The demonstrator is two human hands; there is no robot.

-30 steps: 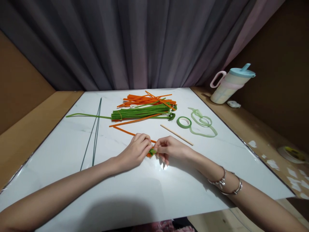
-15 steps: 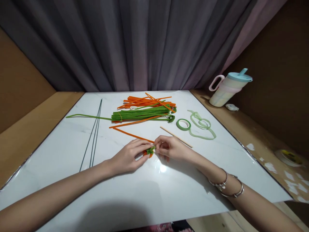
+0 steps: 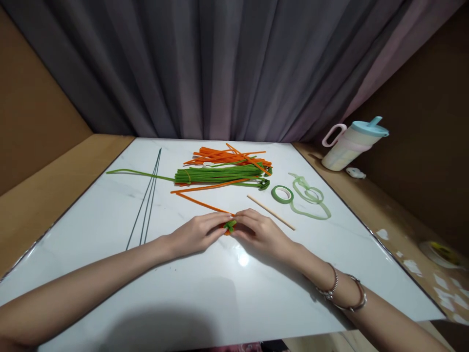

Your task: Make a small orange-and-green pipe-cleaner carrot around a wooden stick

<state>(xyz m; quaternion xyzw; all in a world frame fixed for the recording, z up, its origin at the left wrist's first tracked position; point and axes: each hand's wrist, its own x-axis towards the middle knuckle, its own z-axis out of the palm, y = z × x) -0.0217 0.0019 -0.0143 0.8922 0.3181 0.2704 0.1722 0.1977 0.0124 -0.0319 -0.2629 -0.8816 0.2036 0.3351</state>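
Your left hand (image 3: pixel 200 233) and right hand (image 3: pixel 258 231) both pinch the green-and-orange twist (image 3: pixel 230 226) between them, its orange tail (image 3: pixel 200 202) running up-left from it.

On the board (image 3: pixel 110 254), stems (image 3: pixel 223 172) lie behind the hands, wires (image 3: pixel 146 205) left, tape (image 3: pixel 282 194) and stick (image 3: pixel 271 212) right.

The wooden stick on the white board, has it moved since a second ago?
No. The wooden stick lies at the same slant just left of the green tape roll; only the head camera shifted.
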